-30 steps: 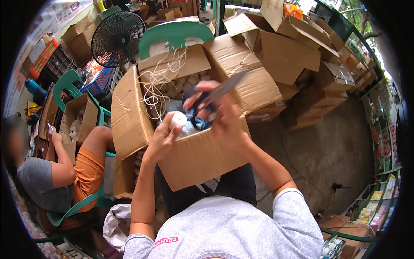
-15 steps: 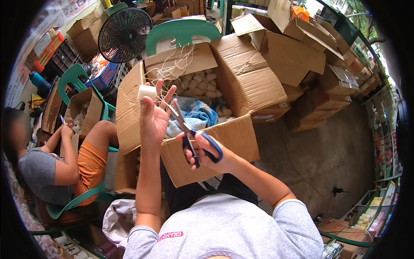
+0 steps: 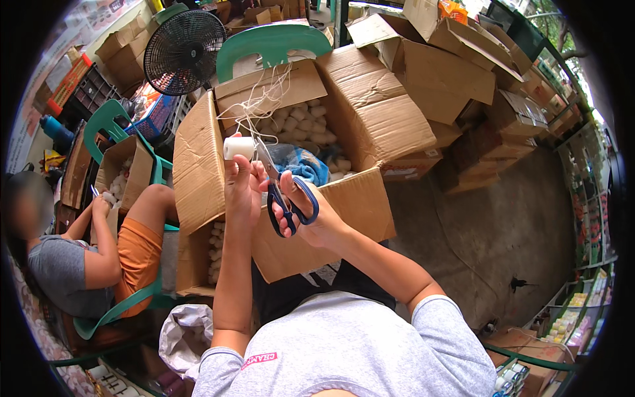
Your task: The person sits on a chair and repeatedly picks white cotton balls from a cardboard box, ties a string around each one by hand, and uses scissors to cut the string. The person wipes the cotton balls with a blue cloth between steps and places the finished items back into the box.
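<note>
**Spool and scissors held over open carton**

At far left a second person [image 3: 79, 258] in a grey top and orange shorts sits on a green plastic chair [image 3: 126, 308], hands at a small cardboard box [image 3: 122, 165]. A black round fan [image 3: 185, 51] stands behind.

The worker's left hand [image 3: 243, 192] is raised, fingers closed around a small white cylindrical spool of thread [image 3: 239, 147], which sits at the fingertips above the carton. Loose pale string [image 3: 264, 99] rises from it.

Just beside, touching the left hand, the right hand [image 3: 305, 213] has fingers through the loops of blue-handled steel scissors [image 3: 283, 192], gripping them firmly; the blades point up toward the spool.

Beneath both hands stands a large open brown cardboard carton [image 3: 198, 172], holding white rolls [image 3: 304, 122] and a blue cloth [image 3: 301, 164]. Stacked flattened cartons [image 3: 450, 73] fill the right.
</note>
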`<state>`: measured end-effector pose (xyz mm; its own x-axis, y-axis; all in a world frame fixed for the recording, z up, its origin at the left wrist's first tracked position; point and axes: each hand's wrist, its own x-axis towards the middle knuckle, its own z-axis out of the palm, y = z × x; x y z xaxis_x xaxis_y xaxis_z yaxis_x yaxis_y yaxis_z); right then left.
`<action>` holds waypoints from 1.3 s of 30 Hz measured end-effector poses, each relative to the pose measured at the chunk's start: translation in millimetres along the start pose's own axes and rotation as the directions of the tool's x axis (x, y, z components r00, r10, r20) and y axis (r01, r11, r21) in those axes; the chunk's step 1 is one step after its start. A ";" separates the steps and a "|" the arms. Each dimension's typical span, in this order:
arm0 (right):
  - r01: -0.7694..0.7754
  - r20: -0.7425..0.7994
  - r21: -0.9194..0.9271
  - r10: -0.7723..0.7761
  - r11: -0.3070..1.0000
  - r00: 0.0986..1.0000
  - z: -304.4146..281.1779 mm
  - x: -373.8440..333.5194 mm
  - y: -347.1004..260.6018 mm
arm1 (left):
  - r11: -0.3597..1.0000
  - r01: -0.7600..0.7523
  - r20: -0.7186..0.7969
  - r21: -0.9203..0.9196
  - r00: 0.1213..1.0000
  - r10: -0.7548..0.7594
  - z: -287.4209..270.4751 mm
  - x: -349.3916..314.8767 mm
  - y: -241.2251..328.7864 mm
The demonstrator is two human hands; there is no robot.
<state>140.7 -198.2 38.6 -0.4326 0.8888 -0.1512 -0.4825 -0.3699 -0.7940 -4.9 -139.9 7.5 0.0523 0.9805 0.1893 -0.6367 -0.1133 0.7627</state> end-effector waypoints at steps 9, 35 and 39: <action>0.041 0.103 -0.978 -0.301 -0.207 0.948 -109.4 51.8 -35.1 | 0.556 -0.152 0.061 0.817 0.982 0.178 6.8 7.9 -10.9; 0.706 0.442 -0.674 -0.647 0.217 0.621 -85.4 67.0 -140.4 | 0.985 -0.049 -0.077 0.165 0.995 0.063 9.6 -6.3 -19.0; 0.550 0.247 -0.499 -0.499 0.669 0.831 -41.7 66.8 -23.2 | 0.984 -0.119 -0.107 0.129 0.985 0.133 -1.6 -1.6 -17.6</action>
<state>154.8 -118.9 22.4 -0.3064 0.8562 0.4160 -0.1811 0.3766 -0.9085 4.9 -139.2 -7.2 -0.1154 0.9681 0.2224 -0.5339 -0.2492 0.8080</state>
